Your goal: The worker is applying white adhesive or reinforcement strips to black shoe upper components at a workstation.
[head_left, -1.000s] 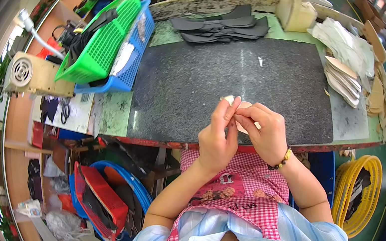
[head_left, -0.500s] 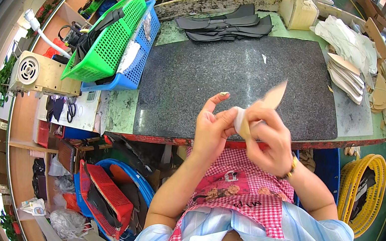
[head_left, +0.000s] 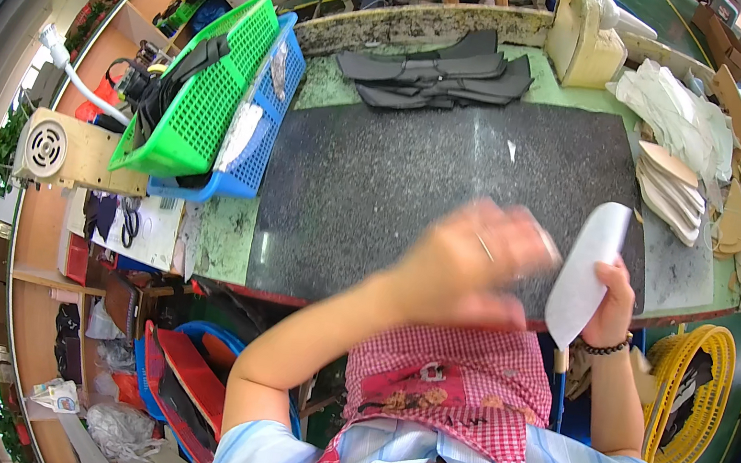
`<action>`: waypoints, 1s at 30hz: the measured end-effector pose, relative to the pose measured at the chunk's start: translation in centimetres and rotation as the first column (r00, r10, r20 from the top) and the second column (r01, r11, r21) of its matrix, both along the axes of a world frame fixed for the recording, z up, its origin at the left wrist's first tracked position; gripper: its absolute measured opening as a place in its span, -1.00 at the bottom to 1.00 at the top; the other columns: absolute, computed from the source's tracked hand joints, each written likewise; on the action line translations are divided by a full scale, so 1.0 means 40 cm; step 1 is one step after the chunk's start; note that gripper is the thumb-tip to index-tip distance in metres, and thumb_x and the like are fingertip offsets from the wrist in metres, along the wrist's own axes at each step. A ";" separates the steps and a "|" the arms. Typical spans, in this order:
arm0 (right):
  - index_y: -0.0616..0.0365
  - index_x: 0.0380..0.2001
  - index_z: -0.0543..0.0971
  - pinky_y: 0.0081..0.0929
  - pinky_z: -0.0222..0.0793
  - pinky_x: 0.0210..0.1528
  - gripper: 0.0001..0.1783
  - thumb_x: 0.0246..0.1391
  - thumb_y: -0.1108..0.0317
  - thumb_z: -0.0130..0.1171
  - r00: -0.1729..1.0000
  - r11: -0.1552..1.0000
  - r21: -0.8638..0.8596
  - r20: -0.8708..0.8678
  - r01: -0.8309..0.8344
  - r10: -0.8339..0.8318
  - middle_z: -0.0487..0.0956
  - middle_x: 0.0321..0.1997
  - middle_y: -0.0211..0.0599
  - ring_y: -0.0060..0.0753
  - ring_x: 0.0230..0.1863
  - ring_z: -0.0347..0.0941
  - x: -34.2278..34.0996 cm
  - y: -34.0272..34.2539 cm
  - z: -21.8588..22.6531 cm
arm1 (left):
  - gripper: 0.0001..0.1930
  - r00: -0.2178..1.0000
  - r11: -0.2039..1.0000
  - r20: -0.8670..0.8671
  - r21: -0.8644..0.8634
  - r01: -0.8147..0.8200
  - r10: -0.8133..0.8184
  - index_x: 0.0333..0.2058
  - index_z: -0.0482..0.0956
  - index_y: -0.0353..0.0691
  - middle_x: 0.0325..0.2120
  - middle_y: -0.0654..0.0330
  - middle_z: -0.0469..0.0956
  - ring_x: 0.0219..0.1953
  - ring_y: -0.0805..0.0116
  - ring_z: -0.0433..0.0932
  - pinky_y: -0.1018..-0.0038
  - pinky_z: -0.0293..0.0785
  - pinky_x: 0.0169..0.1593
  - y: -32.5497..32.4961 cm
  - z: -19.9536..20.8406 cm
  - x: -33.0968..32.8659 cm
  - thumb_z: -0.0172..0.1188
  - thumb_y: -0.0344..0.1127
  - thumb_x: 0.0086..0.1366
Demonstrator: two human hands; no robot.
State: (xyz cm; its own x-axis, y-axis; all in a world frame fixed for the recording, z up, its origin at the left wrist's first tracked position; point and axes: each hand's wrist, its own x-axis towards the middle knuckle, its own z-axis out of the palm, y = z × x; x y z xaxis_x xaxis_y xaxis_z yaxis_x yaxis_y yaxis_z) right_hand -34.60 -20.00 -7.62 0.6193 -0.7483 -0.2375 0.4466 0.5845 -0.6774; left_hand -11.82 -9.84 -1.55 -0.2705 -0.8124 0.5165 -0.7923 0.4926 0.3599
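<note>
at the left, a green basket (head_left: 198,98) tilts against a blue basket (head_left: 252,150) on the tabletop (head_left: 224,237). black pieces (head_left: 439,76) lie piled toward the back. the left hand (head_left: 453,262) is blurred over the front edge; whether its fingers hold anything i cannot tell. just right of it, the white piece (head_left: 584,275) is raised near the front right corner: long, flat, smooth-faced, rounded at the lower end, its top leaning rightward. fingers of the right hand (head_left: 613,309) grasp its right edge. a pale stack (head_left: 669,194) lies beyond.
</note>
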 end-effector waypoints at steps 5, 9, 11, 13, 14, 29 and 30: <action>0.27 -0.12 0.47 -0.48 0.45 -0.14 -0.67 -0.01 0.46 0.16 0.989 0.970 -0.240 -0.128 0.040 -0.072 0.58 -0.26 -0.33 -0.49 -0.24 0.52 0.006 -0.081 -0.057 | -0.13 0.727 0.823 0.451 -0.028 -0.567 0.517 0.26 0.11 -0.01 0.32 0.06 0.07 0.41 0.01 -0.13 -0.14 -0.10 0.32 -0.274 -0.137 0.410 0.32 -0.36 -0.05; 0.29 -0.09 0.49 -0.53 0.43 -0.12 -0.68 0.05 0.46 0.21 0.975 0.944 -0.321 -0.224 -0.075 0.001 0.59 -0.20 -0.33 -0.54 -0.21 0.52 0.016 -0.073 -0.104 | -0.15 0.784 0.777 0.275 0.163 -0.608 0.556 0.24 0.12 0.01 0.23 -0.07 0.23 0.34 -0.07 0.07 -0.08 0.07 0.29 -0.439 -0.183 0.551 0.20 -0.48 -0.10; 0.29 -0.09 0.49 -0.52 0.43 -0.11 -0.68 0.06 0.47 0.20 0.976 0.959 -0.280 -0.215 -0.046 -0.016 0.60 -0.19 -0.32 -0.53 -0.21 0.52 0.016 -0.080 -0.106 | -0.22 0.879 0.740 0.125 0.492 -0.458 0.460 0.20 0.16 0.02 -0.04 -0.12 0.51 0.08 -0.15 0.43 0.08 0.36 0.12 -0.476 -0.133 0.554 0.17 -0.52 -0.07; 0.29 -0.08 0.49 -0.52 0.43 -0.10 -0.69 0.07 0.48 0.20 0.978 0.970 -0.238 -0.206 -0.039 -0.012 0.60 -0.19 -0.31 -0.53 -0.20 0.52 0.013 -0.092 -0.098 | -0.33 0.834 0.808 0.151 0.207 -0.551 0.530 0.14 0.25 0.00 -0.30 -0.11 0.60 -0.22 -0.17 0.57 0.10 0.50 -0.14 -0.466 -0.064 0.503 0.16 -0.55 -0.01; 0.29 -0.08 0.49 -0.51 0.43 -0.10 -0.68 0.07 0.48 0.20 0.983 0.975 -0.221 -0.182 -0.038 -0.002 0.60 -0.19 -0.31 -0.53 -0.20 0.52 0.012 -0.095 -0.092 | -0.34 0.831 0.828 0.209 0.130 -0.546 0.515 0.12 0.27 -0.04 -0.32 -0.11 0.60 -0.25 -0.17 0.58 0.11 0.50 -0.15 -0.434 -0.041 0.453 0.18 -0.54 -0.01; 0.30 0.01 0.38 -0.38 0.47 0.03 -0.59 0.07 0.54 0.17 0.987 0.976 -0.192 0.141 0.106 -0.079 0.56 -0.06 -0.18 -0.36 -0.06 0.54 0.001 -0.085 -0.029 | -0.01 0.867 0.785 0.308 0.379 -0.490 0.392 0.27 0.13 -0.20 0.27 0.00 0.18 0.32 -0.24 0.04 -0.02 -0.03 0.31 0.065 -0.164 -0.023 0.39 0.14 -0.04; 0.29 0.03 0.36 -0.38 0.47 0.02 -0.57 0.06 0.58 0.16 0.984 0.970 -0.205 0.142 0.131 -0.103 0.56 -0.07 -0.18 -0.37 -0.07 0.55 0.020 -0.059 -0.014 | 0.06 0.884 0.814 0.131 0.348 -0.464 0.448 0.29 0.06 -0.21 0.26 -0.04 0.18 0.32 -0.18 0.07 0.00 -0.02 0.31 0.083 -0.160 -0.029 0.42 0.15 -0.08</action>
State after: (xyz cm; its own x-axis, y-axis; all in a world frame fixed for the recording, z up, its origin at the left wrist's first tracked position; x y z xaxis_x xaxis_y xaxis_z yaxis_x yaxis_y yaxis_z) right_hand -33.81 -22.36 -8.16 0.5393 -0.8420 0.0113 0.5953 0.3717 -0.7123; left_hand -12.96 -6.52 -7.97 0.1638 -0.9733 0.1611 -0.9116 -0.0869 0.4018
